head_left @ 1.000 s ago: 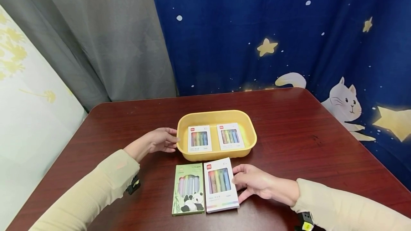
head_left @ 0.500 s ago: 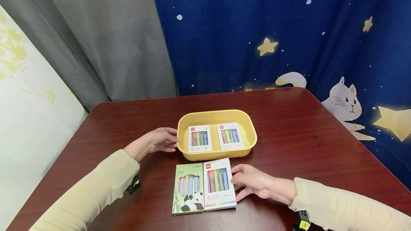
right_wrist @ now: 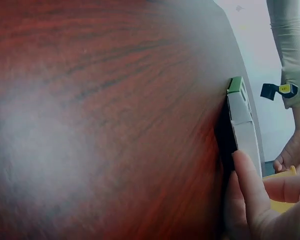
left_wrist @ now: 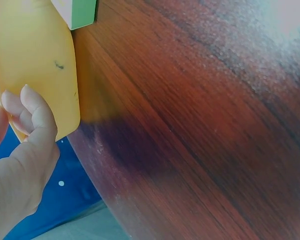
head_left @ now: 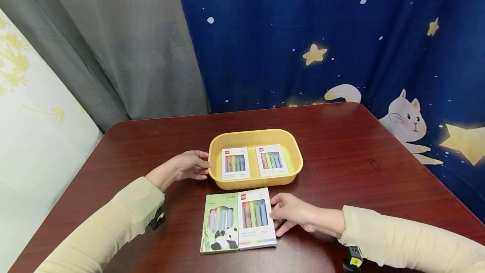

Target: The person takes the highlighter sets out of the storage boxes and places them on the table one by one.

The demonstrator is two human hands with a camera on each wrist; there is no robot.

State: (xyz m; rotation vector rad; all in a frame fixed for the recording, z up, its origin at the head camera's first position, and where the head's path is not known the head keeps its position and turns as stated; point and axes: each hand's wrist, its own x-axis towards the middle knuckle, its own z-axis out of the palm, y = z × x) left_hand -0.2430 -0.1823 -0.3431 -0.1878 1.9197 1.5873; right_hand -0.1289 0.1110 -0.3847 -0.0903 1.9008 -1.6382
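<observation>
In the head view my right hand [head_left: 293,213] holds the right edge of a white marker box [head_left: 257,237]. Coloured markers show through its window. The box lies flat against a green panda-print marker box [head_left: 206,239] on its left. Seen from the right wrist, my fingers [right_wrist: 250,182] are at the side of the white box [right_wrist: 246,130]. My left hand [head_left: 188,165] touches the left end of a yellow bin [head_left: 253,184] with fairly straight fingers. Inside the bin, two smaller white marker boxes, a left one [head_left: 235,174] and a right one [head_left: 271,171], lie side by side.
Everything stands on a dark red wooden table [head_left: 341,151]. Behind it hang a grey curtain [head_left: 144,54] and a blue star-patterned curtain [head_left: 265,45]. A white panel [head_left: 30,151] with yellow flowers borders the left side.
My right hand has moved slightly left with the white marker box, which turned a little straighter and came flush against the green box. The left hand stays at the bin.
</observation>
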